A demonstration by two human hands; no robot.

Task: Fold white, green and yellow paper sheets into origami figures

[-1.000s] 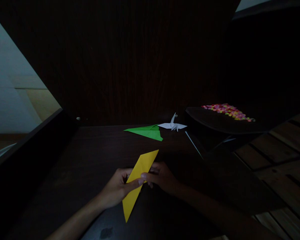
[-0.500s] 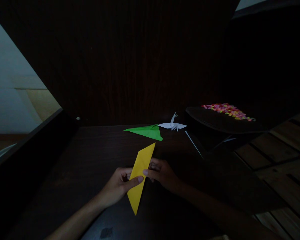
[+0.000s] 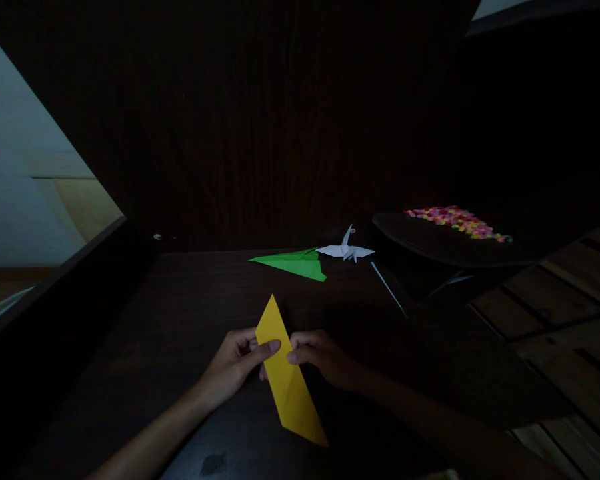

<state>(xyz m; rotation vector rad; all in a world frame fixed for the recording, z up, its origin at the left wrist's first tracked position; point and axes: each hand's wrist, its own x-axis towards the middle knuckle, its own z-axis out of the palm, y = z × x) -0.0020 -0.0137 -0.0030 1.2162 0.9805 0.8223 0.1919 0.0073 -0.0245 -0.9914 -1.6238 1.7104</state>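
Observation:
A long, pointed piece of folded yellow paper (image 3: pixel 287 377) is held over the dark wooden table (image 3: pixel 180 313). My left hand (image 3: pixel 233 365) pinches its left edge with thumb on top. From the other side my right hand (image 3: pixel 320 357) grips its right edge. The paper's upper tip points away from me and slightly left; its lower tip points toward me and right.
A green folded paper plane (image 3: pixel 295 263) and a white paper crane (image 3: pixel 346 250) lie farther back on the table. A dark tray with several small colourful pieces (image 3: pixel 455 222) stands at the right. A thin pale stick (image 3: pixel 387 288) lies near it. The scene is dim.
Both hands have turned the yellow paper: its upper tip swung from the right to the left, and its lower tip from the left to the right.

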